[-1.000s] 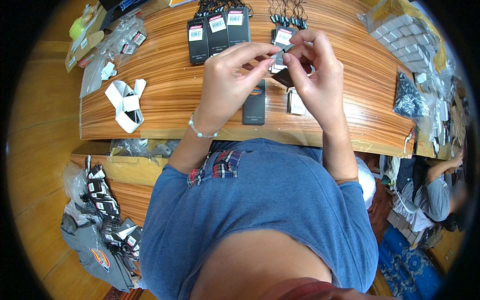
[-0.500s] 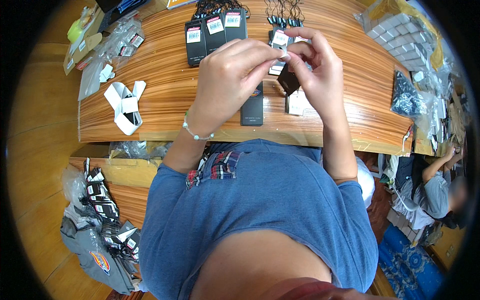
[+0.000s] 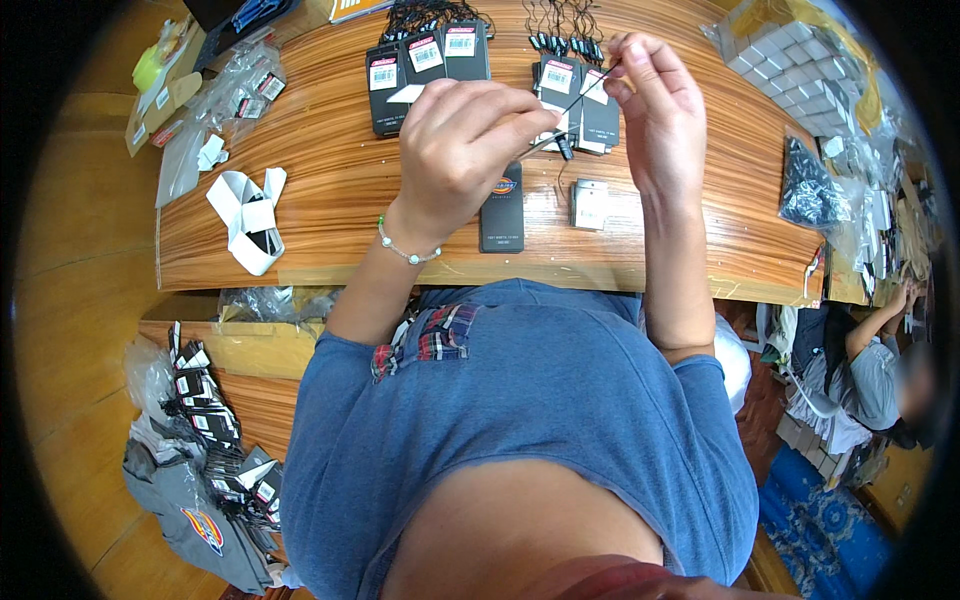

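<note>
My left hand is closed on a hang tag, mostly hidden by the fingers; a white corner shows beyond the knuckles. Between the fingertips of my right hand is pinched a thin black string, drawn taut toward the left fingers. A small black plastic clip dangles just under it. Below the left hand lies a single black hang tag on the table. To its right sits a small stack of cards with white labels.
Black labelled tags stand in stacks at the back, strings bunched behind them; more tags lie right of them. A loop of white strip rests at left. Bagged small white boxes and a bag of black pieces are at right.
My hands have moved apart, the right one up and to the right, pulling the string taut. The dark card that hung beneath the right hand no longer hangs there.
</note>
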{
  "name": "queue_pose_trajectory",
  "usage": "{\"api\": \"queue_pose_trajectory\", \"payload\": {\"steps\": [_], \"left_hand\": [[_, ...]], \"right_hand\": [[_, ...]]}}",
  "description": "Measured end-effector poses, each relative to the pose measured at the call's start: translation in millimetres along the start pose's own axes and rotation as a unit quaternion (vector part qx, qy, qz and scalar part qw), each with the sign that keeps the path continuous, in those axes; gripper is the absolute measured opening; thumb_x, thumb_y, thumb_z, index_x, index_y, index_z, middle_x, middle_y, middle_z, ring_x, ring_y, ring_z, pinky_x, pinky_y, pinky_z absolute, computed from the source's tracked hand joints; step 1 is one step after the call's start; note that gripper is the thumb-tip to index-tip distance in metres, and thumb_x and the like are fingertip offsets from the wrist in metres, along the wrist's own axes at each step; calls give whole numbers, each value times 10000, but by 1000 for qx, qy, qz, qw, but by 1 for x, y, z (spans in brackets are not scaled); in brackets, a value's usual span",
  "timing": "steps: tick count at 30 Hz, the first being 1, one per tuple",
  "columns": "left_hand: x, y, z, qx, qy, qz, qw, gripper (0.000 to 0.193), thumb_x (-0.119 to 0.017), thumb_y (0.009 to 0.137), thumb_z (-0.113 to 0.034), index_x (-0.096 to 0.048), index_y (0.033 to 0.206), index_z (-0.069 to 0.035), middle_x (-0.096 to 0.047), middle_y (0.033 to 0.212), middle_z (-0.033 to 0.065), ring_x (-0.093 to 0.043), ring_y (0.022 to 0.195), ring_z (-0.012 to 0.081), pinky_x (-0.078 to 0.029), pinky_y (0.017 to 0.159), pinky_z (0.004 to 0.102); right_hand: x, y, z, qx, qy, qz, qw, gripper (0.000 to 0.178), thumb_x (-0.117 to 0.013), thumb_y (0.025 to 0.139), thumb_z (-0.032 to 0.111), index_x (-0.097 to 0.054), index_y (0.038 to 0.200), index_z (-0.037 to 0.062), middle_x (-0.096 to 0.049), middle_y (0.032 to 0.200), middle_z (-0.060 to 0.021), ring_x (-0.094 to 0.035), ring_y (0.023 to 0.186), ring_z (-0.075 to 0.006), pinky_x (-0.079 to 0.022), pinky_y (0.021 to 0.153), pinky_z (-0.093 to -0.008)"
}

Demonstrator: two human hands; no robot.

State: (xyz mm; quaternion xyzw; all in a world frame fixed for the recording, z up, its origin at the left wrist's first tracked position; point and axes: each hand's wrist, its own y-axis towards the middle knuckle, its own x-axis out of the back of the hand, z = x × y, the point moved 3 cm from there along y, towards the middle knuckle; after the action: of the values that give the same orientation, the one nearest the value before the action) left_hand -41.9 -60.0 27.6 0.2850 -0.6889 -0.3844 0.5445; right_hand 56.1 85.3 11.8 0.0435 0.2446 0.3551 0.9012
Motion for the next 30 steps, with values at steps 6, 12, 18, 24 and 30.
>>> {"api": "queue_pose_trajectory", "payload": {"steps": [6,12,18,24,30], "left_hand": [[-7,-20,13,205,-185,-13,961,99,-607,759,46,-598,842,-6,-627,872,121,-602,806,173,-476,788,285],[-20,-22,16,306,-361,-16,881,170,-719,656,-39,-600,771,0,-620,818,78,-587,725,149,-479,666,259],[-25,-15,6,241,-273,20,931,251,-781,594,-122,-627,763,-19,-617,841,72,-597,790,187,-481,706,283],[-22,-8,1,211,-178,1,961,180,-743,638,-90,-644,776,-30,-595,942,85,-593,861,218,-484,720,308],[-10,-10,7,309,-231,-23,922,117,-641,757,-58,-641,868,-20,-600,901,95,-594,854,184,-476,717,286]], "right_hand": [[5,9,12,26,191,124,973,111,-461,921,158,-500,965,63,-534,861,-77,-489,731,-131,-415,695,-258],[-9,3,6,-46,328,171,928,141,-425,936,160,-494,998,54,-521,863,-84,-496,776,-136,-433,725,-259],[-9,0,3,-55,340,139,928,157,-425,936,150,-505,1017,42,-552,936,-116,-531,802,-149,-449,739,-267],[-9,-3,7,-40,321,135,936,141,-443,925,124,-507,1011,32,-565,907,-115,-539,787,-151,-456,756,-261],[-7,-8,17,41,-15,134,990,130,-527,875,69,-556,975,-9,-611,828,-78,-562,719,-95,-464,666,-212]]}}
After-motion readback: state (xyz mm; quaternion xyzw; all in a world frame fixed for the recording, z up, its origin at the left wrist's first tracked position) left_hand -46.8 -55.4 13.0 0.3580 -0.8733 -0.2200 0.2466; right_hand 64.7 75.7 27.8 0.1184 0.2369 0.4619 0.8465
